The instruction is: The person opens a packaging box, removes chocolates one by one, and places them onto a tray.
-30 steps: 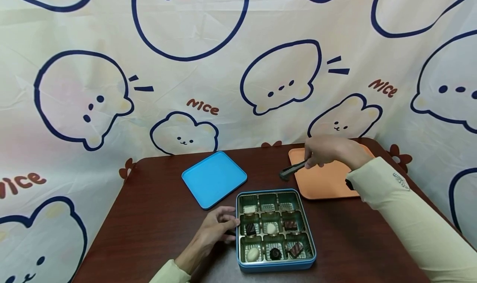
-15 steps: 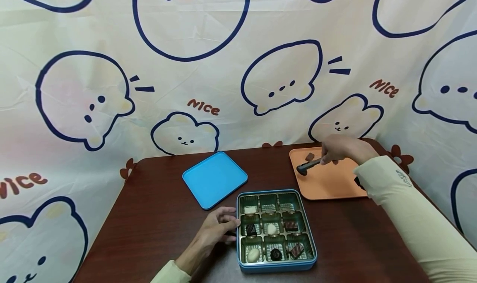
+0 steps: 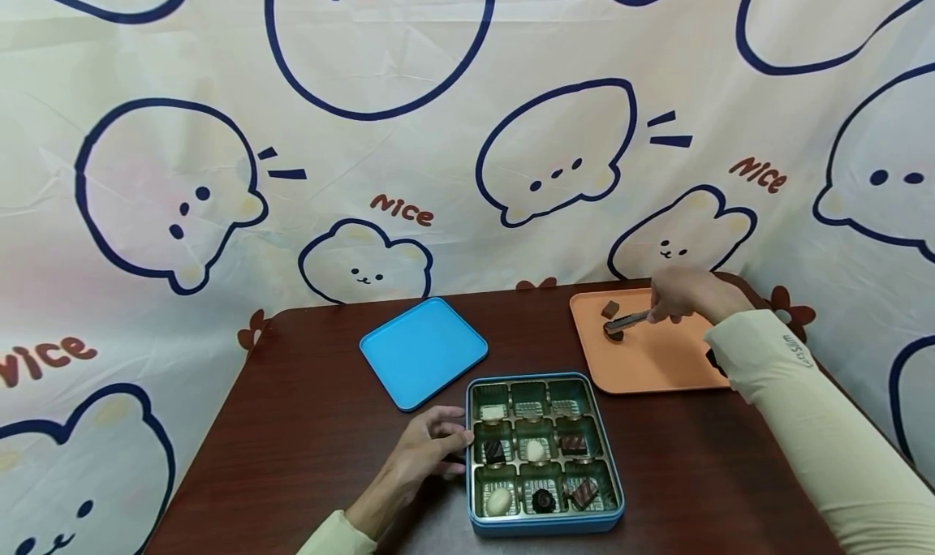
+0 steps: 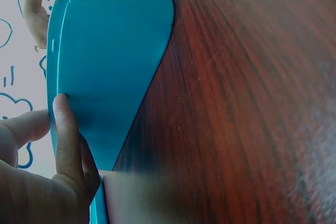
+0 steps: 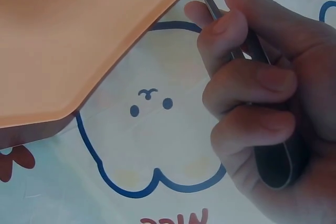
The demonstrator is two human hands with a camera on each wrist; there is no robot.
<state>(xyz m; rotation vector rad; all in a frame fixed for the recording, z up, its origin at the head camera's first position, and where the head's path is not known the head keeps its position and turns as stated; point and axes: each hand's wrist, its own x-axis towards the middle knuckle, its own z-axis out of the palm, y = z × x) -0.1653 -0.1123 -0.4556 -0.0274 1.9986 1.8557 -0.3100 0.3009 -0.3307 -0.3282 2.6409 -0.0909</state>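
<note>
My right hand (image 3: pixel 682 294) grips slim dark tongs (image 3: pixel 630 320) over the orange tray (image 3: pixel 657 368). In the right wrist view, the fingers curl round the tongs' black handle (image 5: pixel 278 163). A dark chocolate (image 3: pixel 614 335) lies at the tips; whether it is pinched I cannot tell. Just behind it sits a brown square chocolate (image 3: pixel 610 308). My left hand (image 3: pixel 420 449) touches the left side of a blue tin (image 3: pixel 548 524), its fingers fairly straight in the left wrist view. Chocolates occupy the tin's front and middle rows, including a white egg-shaped one (image 3: pixel 499 501); a pale piece (image 3: pixel 493 411) sits back left.
A blue tray (image 3: pixel 424 352) lies behind the tin to the left, on the dark wooden table (image 3: pixel 314 425). The orange tray stands at the back right, near the table's edge. Printed cloth (image 3: pixel 438 157) hangs close behind the table.
My right hand has moved right over the orange tray, carrying the tongs, whose dark tips have come onto the tray. The brown square chocolate has come into view. My left hand stays at the tin.
</note>
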